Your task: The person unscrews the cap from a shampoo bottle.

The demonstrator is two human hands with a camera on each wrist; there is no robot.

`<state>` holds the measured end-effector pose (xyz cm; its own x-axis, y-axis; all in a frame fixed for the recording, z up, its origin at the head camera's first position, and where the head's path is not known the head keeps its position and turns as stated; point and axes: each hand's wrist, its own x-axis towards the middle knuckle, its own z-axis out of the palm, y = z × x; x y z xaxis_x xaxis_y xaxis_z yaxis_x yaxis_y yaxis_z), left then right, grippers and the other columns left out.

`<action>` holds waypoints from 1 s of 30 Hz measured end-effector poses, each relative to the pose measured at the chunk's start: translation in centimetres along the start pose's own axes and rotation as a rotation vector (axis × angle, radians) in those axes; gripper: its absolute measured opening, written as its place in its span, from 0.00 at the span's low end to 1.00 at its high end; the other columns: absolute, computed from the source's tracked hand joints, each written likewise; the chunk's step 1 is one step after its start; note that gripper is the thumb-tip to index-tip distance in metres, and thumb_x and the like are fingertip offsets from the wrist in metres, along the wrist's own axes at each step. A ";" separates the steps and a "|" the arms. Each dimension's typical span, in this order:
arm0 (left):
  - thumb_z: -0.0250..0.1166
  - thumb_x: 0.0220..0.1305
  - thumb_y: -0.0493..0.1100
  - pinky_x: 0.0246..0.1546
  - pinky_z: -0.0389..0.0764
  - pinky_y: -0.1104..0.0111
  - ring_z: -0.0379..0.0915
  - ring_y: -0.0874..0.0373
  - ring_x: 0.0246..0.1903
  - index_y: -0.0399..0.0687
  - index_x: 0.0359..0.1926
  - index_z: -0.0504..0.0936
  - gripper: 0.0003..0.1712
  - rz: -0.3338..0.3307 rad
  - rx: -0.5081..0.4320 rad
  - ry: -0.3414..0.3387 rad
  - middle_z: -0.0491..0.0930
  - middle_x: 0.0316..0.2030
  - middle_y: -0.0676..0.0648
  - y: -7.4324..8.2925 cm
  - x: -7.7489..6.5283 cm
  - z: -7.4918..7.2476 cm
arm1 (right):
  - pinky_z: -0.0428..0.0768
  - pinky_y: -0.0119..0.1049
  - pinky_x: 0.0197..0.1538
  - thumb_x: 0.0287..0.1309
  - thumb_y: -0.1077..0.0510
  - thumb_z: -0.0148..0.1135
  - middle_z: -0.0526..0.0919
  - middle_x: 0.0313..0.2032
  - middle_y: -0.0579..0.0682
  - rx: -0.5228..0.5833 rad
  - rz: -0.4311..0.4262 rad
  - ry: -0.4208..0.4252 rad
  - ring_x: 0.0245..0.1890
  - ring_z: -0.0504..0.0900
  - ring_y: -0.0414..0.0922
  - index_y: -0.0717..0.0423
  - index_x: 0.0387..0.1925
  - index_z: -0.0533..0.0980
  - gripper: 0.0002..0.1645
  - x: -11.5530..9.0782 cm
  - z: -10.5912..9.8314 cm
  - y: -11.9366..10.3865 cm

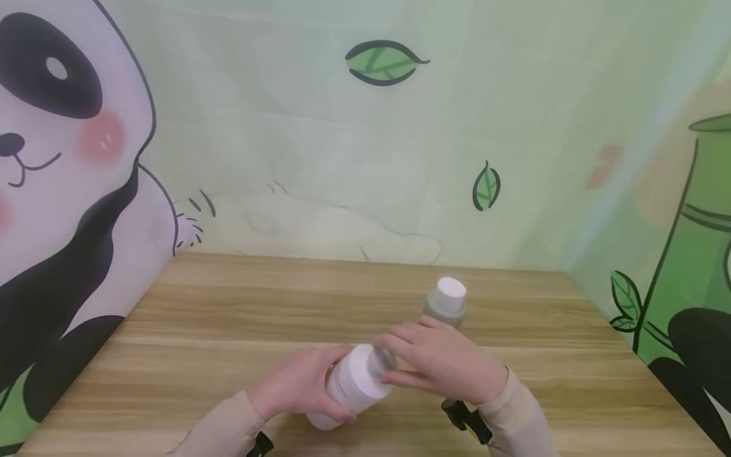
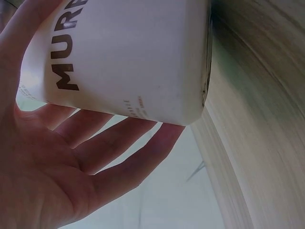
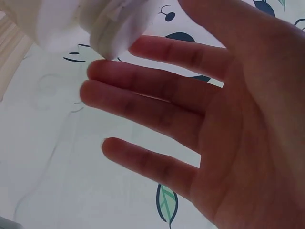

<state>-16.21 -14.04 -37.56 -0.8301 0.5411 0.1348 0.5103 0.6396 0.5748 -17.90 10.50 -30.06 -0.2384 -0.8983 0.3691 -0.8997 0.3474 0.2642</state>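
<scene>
My left hand (image 1: 299, 384) grips a white bottle (image 1: 356, 384) round its body, thumb on the near side. The bottle is tilted, its neck toward the right and its base low over the wooden table. In the left wrist view dark capital letters run along the white bottle (image 2: 128, 57), and my fingers (image 2: 124, 143) lie along its side. The thumb and forefinger of my right hand (image 1: 442, 362) pinch the bottle's cap (image 1: 381, 362), which is blurred in the head view. In the right wrist view the other fingers (image 3: 143, 107) stretch out straight, off the cap (image 3: 112, 36).
A second bottle, greyish green (image 1: 442, 311) with a white cap (image 1: 452, 291), stands just beyond my right hand, which partly hides it. The wooden table (image 1: 228, 298) reaches back to a printed cloth backdrop (image 1: 297, 127) with a panda, leaves and bamboo.
</scene>
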 end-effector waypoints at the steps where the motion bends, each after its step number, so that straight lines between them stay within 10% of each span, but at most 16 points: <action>1: 0.80 0.34 0.57 0.34 0.76 0.74 0.75 0.69 0.33 0.55 0.53 0.76 0.41 0.001 -0.001 0.001 0.84 0.37 0.55 0.0 0.0 0.0 | 0.78 0.32 0.44 0.57 0.42 0.63 0.84 0.40 0.40 -0.001 -0.006 0.002 0.38 0.82 0.36 0.50 0.47 0.76 0.22 0.0 0.0 0.0; 12: 0.80 0.34 0.57 0.34 0.75 0.74 0.75 0.69 0.32 0.54 0.52 0.76 0.40 0.007 -0.015 0.000 0.84 0.37 0.55 0.1 0.0 0.0 | 0.79 0.32 0.43 0.51 0.55 0.71 0.80 0.42 0.43 0.118 -0.068 -0.015 0.38 0.80 0.37 0.47 0.50 0.73 0.24 0.0 -0.1 -0.1; 30: 0.80 0.34 0.57 0.34 0.76 0.74 0.76 0.68 0.33 0.54 0.53 0.76 0.41 -0.003 -0.018 -0.005 0.84 0.37 0.54 0.0 0.0 0.1 | 0.79 0.32 0.45 0.61 0.45 0.61 0.83 0.44 0.41 0.106 0.043 -0.076 0.41 0.82 0.35 0.51 0.49 0.72 0.20 0.0 0.1 0.1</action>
<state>-16.21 -14.00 -37.62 -0.8301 0.5424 0.1290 0.5040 0.6312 0.5895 -18.01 10.46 -30.16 -0.3009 -0.9025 0.3081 -0.9207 0.3591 0.1529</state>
